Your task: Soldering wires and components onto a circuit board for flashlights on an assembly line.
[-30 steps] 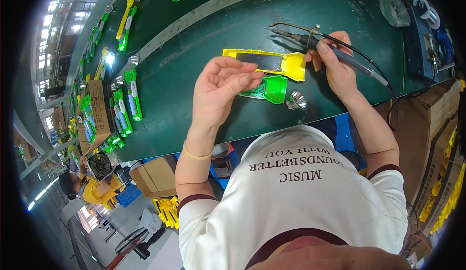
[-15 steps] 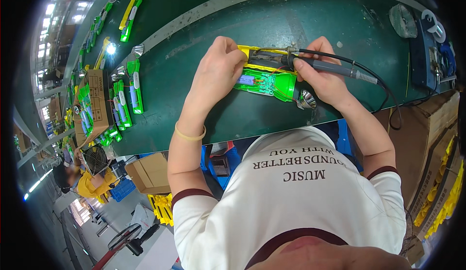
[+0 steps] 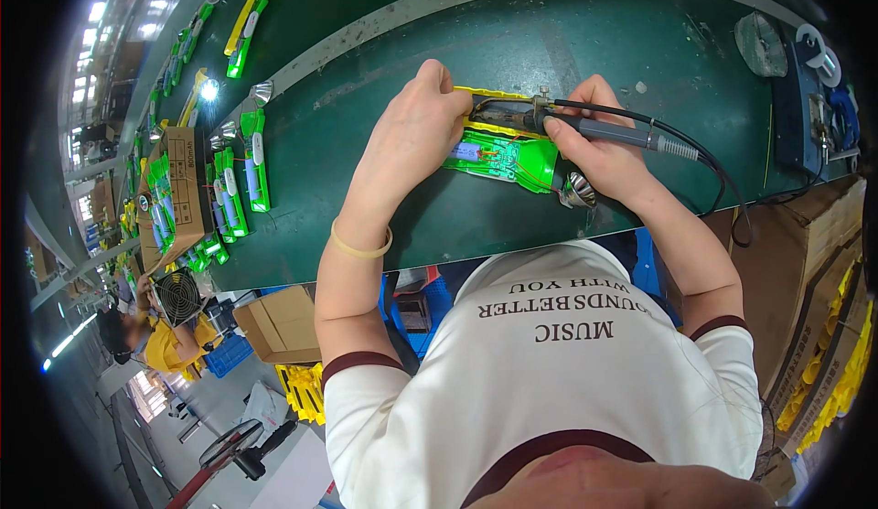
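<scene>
My right hand (image 3: 605,150) is closed round the grey handle of a soldering iron (image 3: 631,133), which has a metal clamp and a black cable along it. The iron's front end points left, over a yellow flashlight casing half (image 3: 501,128). At the casing's left end my left hand (image 3: 416,123) has its fingers pinched together on it; the fingertips are partly hidden. Just nearer to me lies a green casing half (image 3: 530,163) with a circuit board and a purple battery cell (image 3: 467,151). A silver reflector (image 3: 578,191) hangs from it on thin wires.
To the left, several green flashlight bodies (image 3: 256,166) lie by a cardboard box (image 3: 186,184). A blue soldering station with a spool (image 3: 797,107) stands at the right. Cartons of yellow parts (image 3: 823,353) are below it. Another person in yellow (image 3: 174,346) sits far left.
The soldering iron and my right hand have shifted slightly left. My left hand has moved a little right and away from me along the yellow casing's end.
</scene>
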Action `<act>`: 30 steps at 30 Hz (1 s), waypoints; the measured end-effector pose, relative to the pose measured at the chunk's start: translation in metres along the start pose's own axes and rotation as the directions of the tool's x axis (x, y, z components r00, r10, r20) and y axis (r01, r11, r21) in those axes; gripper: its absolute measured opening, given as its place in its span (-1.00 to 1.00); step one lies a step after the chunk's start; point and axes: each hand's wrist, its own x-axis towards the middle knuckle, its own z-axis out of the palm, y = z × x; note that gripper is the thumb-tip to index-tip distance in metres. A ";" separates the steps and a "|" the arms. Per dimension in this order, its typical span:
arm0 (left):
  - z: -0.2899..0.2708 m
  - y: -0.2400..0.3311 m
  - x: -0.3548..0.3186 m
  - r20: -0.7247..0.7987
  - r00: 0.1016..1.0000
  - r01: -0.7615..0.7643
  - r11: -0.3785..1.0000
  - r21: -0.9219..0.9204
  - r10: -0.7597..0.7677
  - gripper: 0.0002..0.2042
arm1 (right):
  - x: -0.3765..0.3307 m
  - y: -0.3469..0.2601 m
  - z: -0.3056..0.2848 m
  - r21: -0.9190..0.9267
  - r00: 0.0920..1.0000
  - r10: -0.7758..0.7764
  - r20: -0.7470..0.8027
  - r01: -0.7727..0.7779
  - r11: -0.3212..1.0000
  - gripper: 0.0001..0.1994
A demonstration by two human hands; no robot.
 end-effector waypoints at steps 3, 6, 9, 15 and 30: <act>-0.002 0.001 0.001 0.044 0.999 -0.003 1.000 0.004 0.003 -0.91 | -0.002 0.008 -0.004 0.066 1.000 0.004 0.003 -0.004 0.998 -0.70; -0.003 0.001 0.001 0.053 0.999 0.013 1.000 -0.019 -0.012 -0.90 | -0.004 0.008 -0.006 0.083 1.000 -0.011 -0.006 0.011 0.996 -0.70; -0.003 0.001 0.002 0.074 0.997 0.021 1.000 -0.016 -0.020 -0.90 | -0.003 0.009 -0.006 0.051 1.000 -0.023 0.002 0.023 0.998 -0.70; -0.004 0.001 0.003 0.091 0.996 -0.001 1.000 -0.009 0.002 -0.90 | -0.003 0.010 -0.005 0.028 1.000 -0.015 0.003 0.015 0.999 -0.70; -0.005 0.001 0.003 0.098 0.995 -0.009 1.000 0.014 0.008 -0.91 | -0.011 0.001 -0.021 0.187 0.990 -0.103 -0.095 0.119 0.975 -0.77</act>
